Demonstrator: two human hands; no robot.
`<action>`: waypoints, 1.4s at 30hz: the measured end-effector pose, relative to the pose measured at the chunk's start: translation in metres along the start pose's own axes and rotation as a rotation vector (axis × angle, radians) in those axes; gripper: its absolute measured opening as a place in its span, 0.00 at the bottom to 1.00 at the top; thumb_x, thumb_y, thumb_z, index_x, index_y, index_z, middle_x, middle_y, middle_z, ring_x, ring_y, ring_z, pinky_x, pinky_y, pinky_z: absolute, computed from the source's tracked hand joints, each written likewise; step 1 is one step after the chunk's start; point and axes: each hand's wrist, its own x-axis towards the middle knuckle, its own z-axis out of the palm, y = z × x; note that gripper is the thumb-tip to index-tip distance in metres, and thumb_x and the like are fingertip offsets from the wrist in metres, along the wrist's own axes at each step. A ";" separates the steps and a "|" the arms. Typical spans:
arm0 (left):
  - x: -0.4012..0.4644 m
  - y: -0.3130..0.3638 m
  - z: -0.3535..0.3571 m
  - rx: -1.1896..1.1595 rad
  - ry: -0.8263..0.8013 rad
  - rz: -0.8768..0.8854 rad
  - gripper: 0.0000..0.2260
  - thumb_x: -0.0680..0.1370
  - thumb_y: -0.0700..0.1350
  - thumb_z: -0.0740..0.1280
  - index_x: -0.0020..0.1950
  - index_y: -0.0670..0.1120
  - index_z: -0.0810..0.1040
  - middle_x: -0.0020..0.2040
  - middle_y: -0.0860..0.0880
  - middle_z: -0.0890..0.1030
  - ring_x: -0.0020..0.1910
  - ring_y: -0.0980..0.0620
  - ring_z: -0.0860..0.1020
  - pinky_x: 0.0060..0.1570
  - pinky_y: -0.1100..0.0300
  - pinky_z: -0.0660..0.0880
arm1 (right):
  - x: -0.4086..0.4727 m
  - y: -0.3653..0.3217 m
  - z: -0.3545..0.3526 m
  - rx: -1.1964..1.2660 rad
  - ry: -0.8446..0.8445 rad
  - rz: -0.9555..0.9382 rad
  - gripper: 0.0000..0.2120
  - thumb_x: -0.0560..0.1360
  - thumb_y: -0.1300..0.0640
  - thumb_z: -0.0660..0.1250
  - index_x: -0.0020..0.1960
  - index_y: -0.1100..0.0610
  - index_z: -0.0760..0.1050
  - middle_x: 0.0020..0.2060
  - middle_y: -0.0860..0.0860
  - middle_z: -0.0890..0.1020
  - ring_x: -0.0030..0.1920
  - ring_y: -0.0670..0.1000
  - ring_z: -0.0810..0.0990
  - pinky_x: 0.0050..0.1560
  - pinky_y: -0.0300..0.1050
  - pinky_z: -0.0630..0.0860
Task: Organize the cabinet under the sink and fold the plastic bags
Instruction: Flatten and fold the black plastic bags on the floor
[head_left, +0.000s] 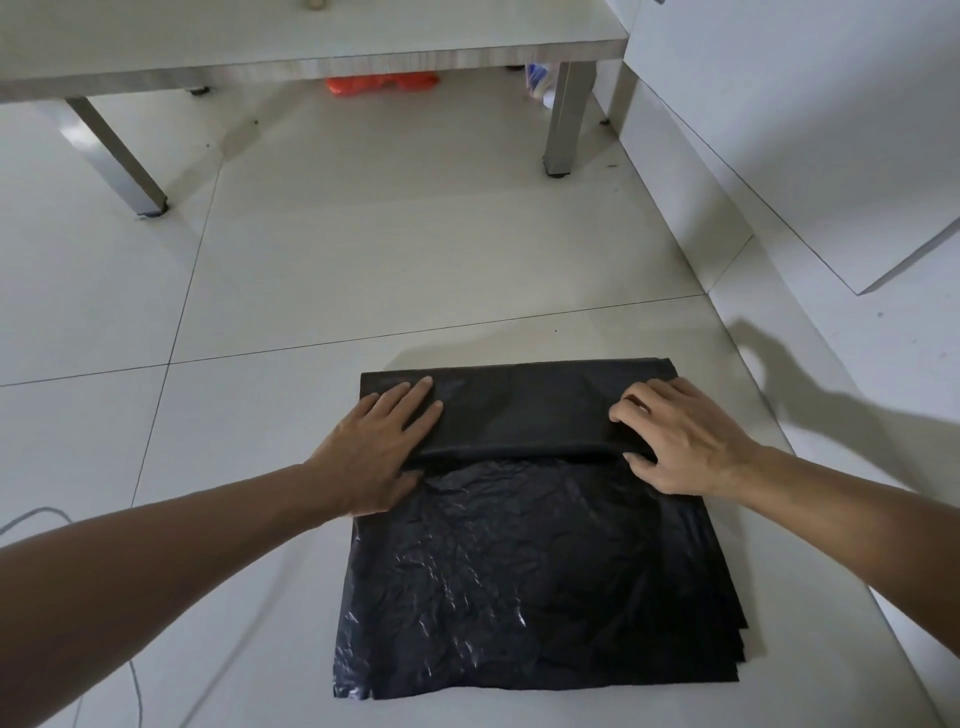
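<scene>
Black plastic bag (519, 561) lying flat on floor (363, 270), far edge folded over. Left hand (374, 447) pressing fold, fingers straight, together. Right hand (680, 441) fingers curling, pinching fold edge. Risks: slippery plastic springing open, trapped air bulging, stacked layers sliding askew.

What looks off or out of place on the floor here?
A crumpled orange plastic bag lies loose under the white low table. The black plastic bag has a torn-looking, ragged near-left corner.
</scene>
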 end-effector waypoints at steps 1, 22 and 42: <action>0.000 0.002 0.001 0.015 -0.004 0.007 0.33 0.74 0.59 0.61 0.75 0.43 0.65 0.74 0.38 0.65 0.69 0.38 0.70 0.63 0.43 0.73 | 0.000 0.000 0.003 0.006 0.010 -0.016 0.17 0.66 0.53 0.74 0.52 0.56 0.76 0.45 0.51 0.78 0.41 0.54 0.78 0.44 0.51 0.77; 0.048 0.057 -0.014 -0.126 0.128 -0.148 0.33 0.78 0.58 0.38 0.78 0.41 0.39 0.78 0.43 0.35 0.76 0.46 0.34 0.76 0.44 0.40 | 0.062 -0.077 0.002 0.238 0.045 0.320 0.25 0.81 0.46 0.53 0.74 0.57 0.64 0.76 0.56 0.61 0.76 0.59 0.59 0.75 0.60 0.58; 0.022 0.019 0.038 -0.479 0.111 -0.546 0.41 0.77 0.69 0.50 0.79 0.43 0.42 0.79 0.43 0.39 0.78 0.43 0.40 0.76 0.47 0.42 | 0.011 -0.010 0.035 0.324 -0.156 0.736 0.40 0.78 0.33 0.45 0.79 0.56 0.39 0.79 0.53 0.43 0.79 0.53 0.43 0.78 0.53 0.44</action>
